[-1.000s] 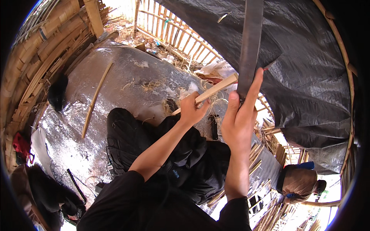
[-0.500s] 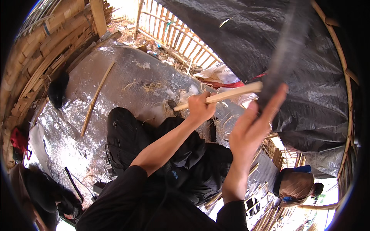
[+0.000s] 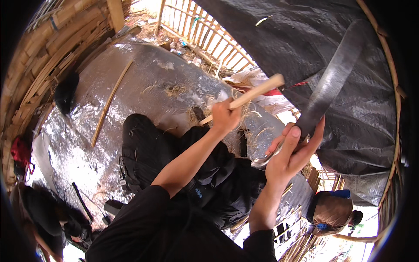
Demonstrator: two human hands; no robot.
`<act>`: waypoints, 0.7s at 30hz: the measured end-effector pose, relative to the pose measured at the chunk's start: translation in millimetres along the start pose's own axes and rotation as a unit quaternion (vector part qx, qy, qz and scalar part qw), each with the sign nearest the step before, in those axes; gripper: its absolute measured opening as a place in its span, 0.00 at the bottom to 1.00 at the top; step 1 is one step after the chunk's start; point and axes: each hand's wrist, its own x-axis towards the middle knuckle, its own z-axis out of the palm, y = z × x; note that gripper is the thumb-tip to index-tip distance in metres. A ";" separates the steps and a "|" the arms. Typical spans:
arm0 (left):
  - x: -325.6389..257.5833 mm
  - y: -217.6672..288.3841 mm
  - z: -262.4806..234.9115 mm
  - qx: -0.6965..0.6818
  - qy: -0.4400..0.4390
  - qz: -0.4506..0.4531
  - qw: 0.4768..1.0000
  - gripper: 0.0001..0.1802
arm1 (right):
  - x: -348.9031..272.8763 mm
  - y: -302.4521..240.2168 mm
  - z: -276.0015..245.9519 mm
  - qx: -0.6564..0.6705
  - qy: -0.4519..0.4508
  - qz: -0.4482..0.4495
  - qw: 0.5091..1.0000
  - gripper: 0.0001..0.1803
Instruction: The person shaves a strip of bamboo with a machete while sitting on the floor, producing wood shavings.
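My left hand [image 3: 227, 117] is closed round a pale bamboo stick [image 3: 259, 91], whose thick cut end points up to the right. The stick's thinner end comes out below the fist, over the mat. To its right, my right hand [image 3: 291, 153] grips a machete [image 3: 330, 83] by the handle end, thumb laid along the base of the blade. The broad dark blade slants up and away to the right, apart from the stick. Curled shavings [image 3: 258, 117] lie around and under the stick.
A silvery mat [image 3: 144, 83] spreads under my crossed legs, with a long bamboo strip [image 3: 111, 105] on it at left. Black plastic sheeting [image 3: 349, 131] hangs at right. Bamboo walling [image 3: 39, 87] stands at far left. Another person [image 3: 48, 218] is at lower left.
The machete has turned from nearly upright to slanting right, and its blade has come away from the stick's end. The stick now tilts more steeply upward in my left hand.
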 end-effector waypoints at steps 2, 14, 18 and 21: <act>9.7 -4.6 -0.9 -0.014 0.007 -0.016 1.000 0.10 | 4.0 4.4 -4.8 0.002 0.023 -0.067 0.997 0.33; -3.5 -5.2 -1.5 0.006 0.012 0.004 1.000 0.18 | -3.8 4.1 -2.7 -0.081 -0.081 -0.015 0.993 0.36; -3.0 -8.7 0.2 0.018 0.011 0.011 1.000 0.18 | -3.5 10.4 2.0 -0.103 -0.059 -0.067 0.991 0.34; -4.2 -9.7 0.9 0.031 0.011 0.019 0.999 0.18 | 2.6 9.0 1.9 -0.167 -0.111 -0.083 0.976 0.33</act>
